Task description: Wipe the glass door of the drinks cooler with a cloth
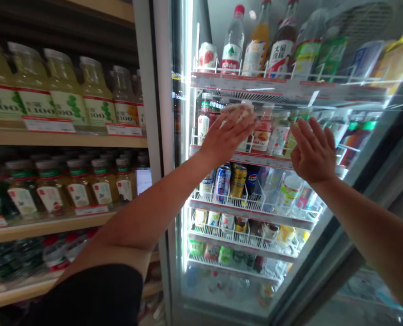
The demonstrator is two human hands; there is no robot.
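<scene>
A lit drinks fridge with a glass door (228,299) stands in front of me. Pressed flat toward the glass, my left hand (230,131) holds a pale crumpled cloth (244,108), whose edge shows above the fingers. My right hand (313,151) has its fingers stretched out and its palm toward the glass, farther right at about the same height. Nothing shows in it; whether the palm touches the glass, I cannot tell. Behind my hands stands a row of bottles, among them a red-labelled bottle (262,133).
At the left, wooden shelves (68,137) hold several large juice jars (97,97) and small dark bottles (77,183). A grey door frame (158,113) separates them from the fridge. Inside the fridge, wire racks (249,208) carry cans (223,183) and bottles (233,45).
</scene>
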